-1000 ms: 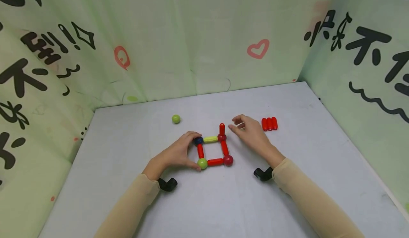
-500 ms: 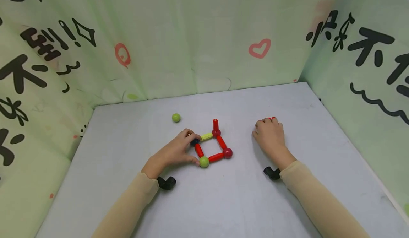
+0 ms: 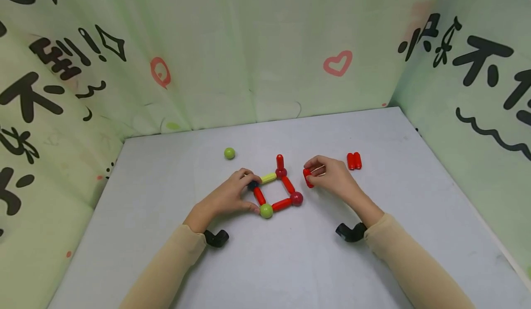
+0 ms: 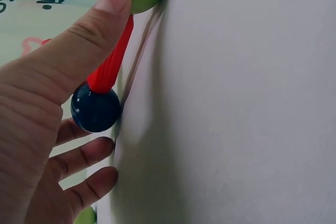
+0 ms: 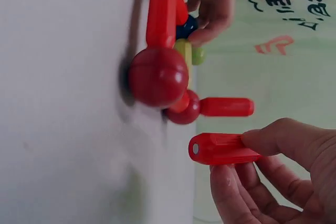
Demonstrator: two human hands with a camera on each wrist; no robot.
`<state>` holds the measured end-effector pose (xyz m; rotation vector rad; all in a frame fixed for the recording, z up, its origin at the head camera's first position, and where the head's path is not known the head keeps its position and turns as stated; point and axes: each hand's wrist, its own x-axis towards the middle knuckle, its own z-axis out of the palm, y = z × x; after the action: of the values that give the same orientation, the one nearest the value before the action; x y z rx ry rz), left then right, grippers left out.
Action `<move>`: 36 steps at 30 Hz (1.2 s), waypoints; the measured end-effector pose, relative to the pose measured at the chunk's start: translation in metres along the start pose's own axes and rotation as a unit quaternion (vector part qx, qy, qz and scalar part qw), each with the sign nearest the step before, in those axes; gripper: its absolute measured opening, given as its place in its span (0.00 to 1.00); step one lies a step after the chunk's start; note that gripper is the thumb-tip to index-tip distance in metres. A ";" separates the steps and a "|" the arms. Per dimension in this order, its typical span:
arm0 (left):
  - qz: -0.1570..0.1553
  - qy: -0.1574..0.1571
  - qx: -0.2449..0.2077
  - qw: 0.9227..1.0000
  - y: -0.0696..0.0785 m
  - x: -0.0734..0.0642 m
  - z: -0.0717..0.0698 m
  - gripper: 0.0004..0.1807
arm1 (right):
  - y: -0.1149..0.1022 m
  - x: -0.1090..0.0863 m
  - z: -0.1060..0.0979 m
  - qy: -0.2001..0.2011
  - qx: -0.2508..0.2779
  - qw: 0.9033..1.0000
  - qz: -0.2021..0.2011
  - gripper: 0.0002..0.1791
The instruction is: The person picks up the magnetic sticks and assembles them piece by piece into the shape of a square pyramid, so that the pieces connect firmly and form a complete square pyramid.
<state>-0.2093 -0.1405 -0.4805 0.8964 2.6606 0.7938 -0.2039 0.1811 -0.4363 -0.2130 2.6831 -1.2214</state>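
On the table lies a square of magnetic rods and balls: a green ball (image 3: 266, 210), a dark blue ball (image 4: 96, 109), two dark red balls, red rods and a yellow rod (image 3: 268, 177). From the far red ball (image 3: 281, 172), one red rod (image 5: 227, 107) stands up. My left hand (image 3: 228, 196) holds the square's left side, thumb on the green ball and a finger at the blue one. Just right of the square, my right hand (image 3: 333, 174) pinches a loose red magnetic rod (image 5: 218, 149) between thumb and fingers, its silvery end tip uncovered. It is apart from the square.
Two red magnetic rods (image 3: 354, 161) lie side by side beyond my right hand. A loose green ball (image 3: 229, 153) rests behind my left hand. Printed curtains (image 3: 249, 69) surround the white table (image 3: 265, 272) at the back and sides.
My right hand reached right to the three red rods, took one and came back toward the square, leaving two. The square turned slightly, its right side shifting away, while my left hand stayed on it.
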 end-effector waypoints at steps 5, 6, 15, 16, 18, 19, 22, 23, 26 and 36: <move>0.006 0.003 -0.003 1.000 0.001 0.000 0.000 0.46 | -0.014 -0.006 0.006 -0.030 0.031 0.999 -0.007 0.15; 0.006 0.003 -0.003 1.000 0.001 0.000 0.000 0.47 | -0.015 -0.006 0.007 -0.036 0.034 0.999 -0.008 0.15; 0.017 0.005 -0.001 1.000 0.002 0.003 0.002 0.45 | -0.018 -0.012 0.010 -0.063 0.034 0.997 -0.034 0.14; 0.018 0.004 -0.001 1.000 0.002 0.004 0.002 0.43 | -0.018 -0.012 0.010 -0.059 0.030 0.997 -0.037 0.14; 0.018 0.003 0.002 1.000 0.002 0.004 0.003 0.39 | -0.016 -0.012 0.008 -0.046 0.018 0.998 -0.043 0.15; 0.016 0.002 0.004 1.000 0.002 0.005 0.003 0.37 | -0.014 -0.011 0.007 -0.035 0.007 0.998 -0.048 0.16; 0.004 -0.001 0.005 1.000 0.003 0.005 0.003 0.34 | -0.007 -0.007 0.002 0.017 -0.042 0.998 -0.048 0.16; 0.000 0.000 0.003 1.000 0.003 0.005 0.003 0.34 | -0.004 -0.005 0.000 0.035 -0.062 0.996 -0.046 0.16; -0.016 0.003 -0.001 1.000 0.005 0.005 0.002 0.33 | 0.009 -0.002 -0.007 0.074 -0.129 0.988 -0.028 0.19; -0.093 0.025 0.025 0.995 0.015 0.003 0.001 0.29 | 0.031 -0.002 -0.024 0.051 -0.327 0.943 0.014 0.30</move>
<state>-0.2038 -0.1281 -0.4735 0.6362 2.7678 0.7171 -0.2090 0.2191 -0.4436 -0.1997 3.0740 -0.2938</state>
